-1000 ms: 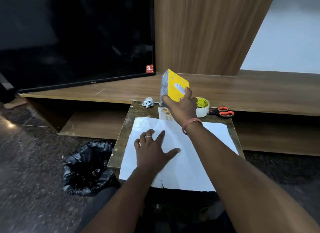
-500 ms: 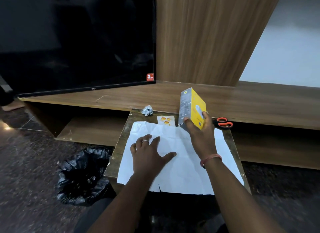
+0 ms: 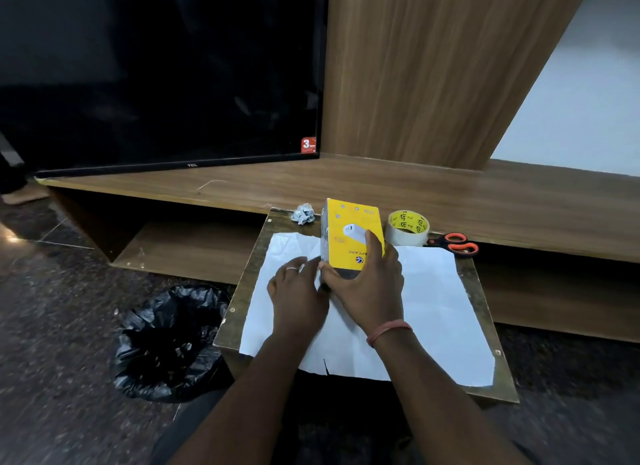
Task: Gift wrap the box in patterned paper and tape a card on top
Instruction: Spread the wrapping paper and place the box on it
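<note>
A: Far left, floor: crumpled black plastic bag [image 3: 169, 340], just beside the small brown wooden worktop [image 3: 479, 284].

B: On the worktop?

A: White sheet of paper [image 3: 429, 312] spread flat, covers most of it. Left hand [image 3: 298, 291] rests on the sheet, ring on one finger, fingertips against the box's left side.

B: Box?

A: Yellow rectangular cardboard box [image 3: 349, 237], lower end on the sheet near its far edge. Right hand [image 3: 367, 288] grips it from the near end, thumb on the left edge, fingers over the yellow face.

B: Behind it?

A: Small crumpled silver wad [image 3: 303, 214] at the far left edge. Right of the box: clear tape roll with yellow core [image 3: 408, 227], then orange-handled scissors [image 3: 455, 243].
</note>
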